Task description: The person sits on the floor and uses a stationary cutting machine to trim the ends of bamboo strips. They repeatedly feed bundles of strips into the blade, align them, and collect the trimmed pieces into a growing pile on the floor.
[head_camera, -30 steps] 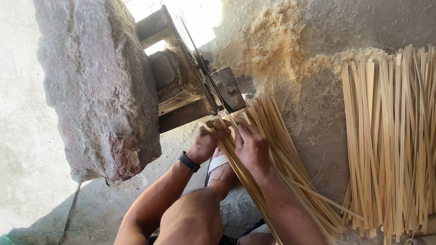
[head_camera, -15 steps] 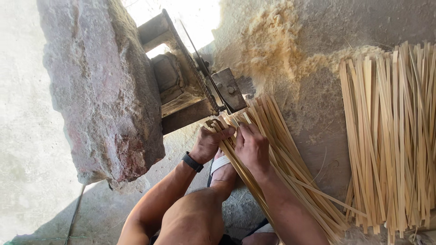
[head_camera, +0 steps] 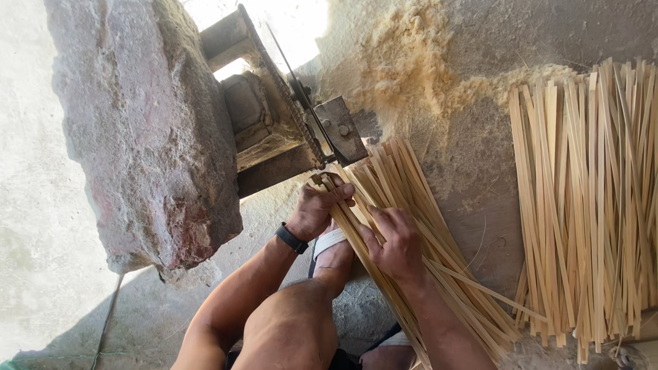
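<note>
Flat pale bamboo strips [head_camera: 404,205], gripped by both hands [head_camera: 356,229], rough stone block [head_camera: 144,123]

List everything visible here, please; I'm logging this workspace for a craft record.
bamboo strip bundle: one bundle, pale yellow, slanting under both hands toward the machine
loose bamboo strips: one large pile, pale yellow, laid on the ground at right
metal machine: one, rusty grey, upper centre beside the stone
metal plate: one, grey with bolts, at the strip ends
stone block: one, large, reddish grey, at left
sawdust: one heap, tan, upper centre
wristband: one, black, on the left wrist
foot: one, in a white-strapped sandal, between the hands
left hand: grip closed on strip ends
right hand: pressing on the bundle
</note>
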